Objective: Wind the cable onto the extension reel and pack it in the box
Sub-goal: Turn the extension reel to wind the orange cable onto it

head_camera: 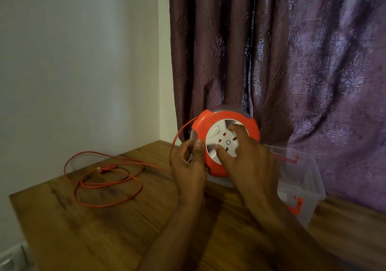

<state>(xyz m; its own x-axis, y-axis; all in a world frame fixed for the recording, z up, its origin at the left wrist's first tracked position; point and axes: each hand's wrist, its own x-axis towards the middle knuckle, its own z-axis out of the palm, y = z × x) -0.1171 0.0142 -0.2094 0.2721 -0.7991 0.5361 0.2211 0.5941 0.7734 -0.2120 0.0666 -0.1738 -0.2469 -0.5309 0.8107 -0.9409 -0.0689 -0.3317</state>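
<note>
Orange reel (208,122) held on edge above table (104,229), white socket face twd camera, axis horizontal, L hand (188,164) grips left rim, R hand (248,160) grips hub, cable (108,167) looped at left, box (309,178) just behind.

free: table (104,239) front-left | blocked: cable (104,206) loops left, box (309,189) right

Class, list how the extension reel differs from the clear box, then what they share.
The extension reel is round and opaque; the clear box is rectangular and see-through. The reel is held by the left hand and right hand; the box rests on the table. Both have orange parts.
</note>
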